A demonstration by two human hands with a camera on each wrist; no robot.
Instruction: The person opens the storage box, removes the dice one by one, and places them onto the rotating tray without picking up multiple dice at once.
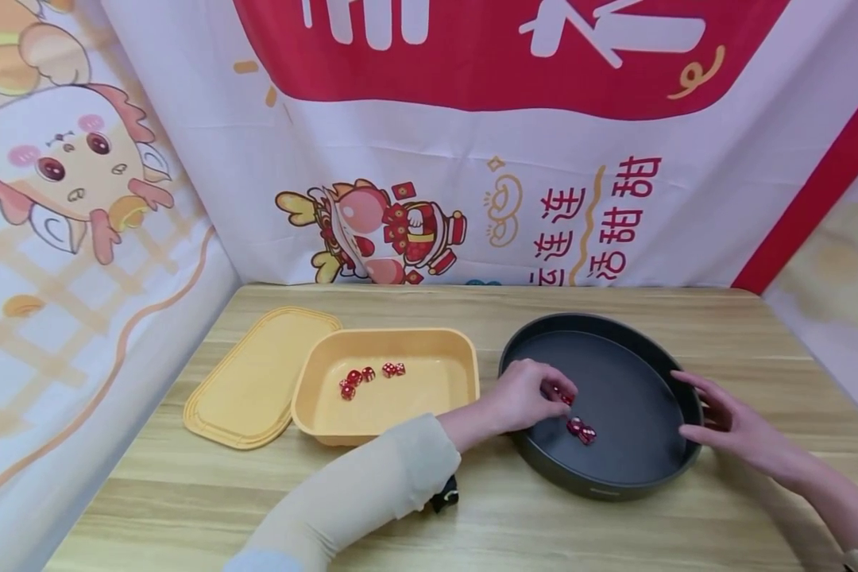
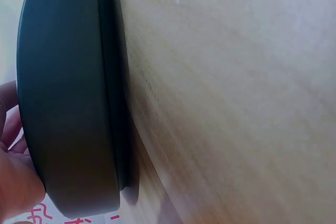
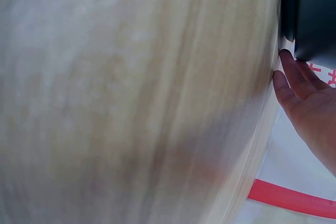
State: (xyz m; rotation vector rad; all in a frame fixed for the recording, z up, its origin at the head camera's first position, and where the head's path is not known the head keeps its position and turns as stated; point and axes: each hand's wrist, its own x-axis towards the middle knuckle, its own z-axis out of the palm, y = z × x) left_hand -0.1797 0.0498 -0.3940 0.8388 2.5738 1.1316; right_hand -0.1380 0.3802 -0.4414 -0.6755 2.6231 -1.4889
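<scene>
My left hand (image 1: 532, 395) reaches over the near left rim of a round black frying pan (image 1: 622, 389). Its thumb and forefinger pinch small red dice (image 1: 563, 396), partly hidden by the fingers. Two more red dice (image 1: 581, 430) lie on the pan's floor just below the fingertips. At the pan's right side, my right hand (image 1: 732, 429) holds the rim, thumb and forefinger over the edge and other fingers outside. The right wrist view shows those fingers against the pan's outer wall (image 3: 317, 14). Several red dice (image 1: 355, 377) lie inside a yellow rectangular box (image 1: 429, 397) left of the pan.
A yellow lid (image 1: 253, 381) lies flat on the wooden table (image 1: 529, 524), left of the box and touching it. The end of a black handle (image 1: 445, 494) shows beside the left sleeve. A printed cloth (image 1: 400, 143) hangs behind the table.
</scene>
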